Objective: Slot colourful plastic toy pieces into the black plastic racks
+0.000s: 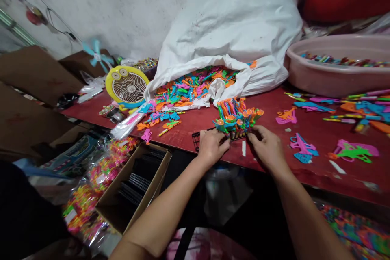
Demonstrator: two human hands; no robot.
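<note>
While both hands (237,146) pinch it, toy bundle (236,118), stems seemingly pointing away

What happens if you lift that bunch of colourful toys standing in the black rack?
The bunch of toys looks like thin plastic, so probably light. They stand packed upright in a black rack, so they may tip or spill if tilted. Both hands, left hand and right hand, steady it.

Small toy-packing workshop, sack of plastic toys (195,85), packed bags (100,170)
</note>
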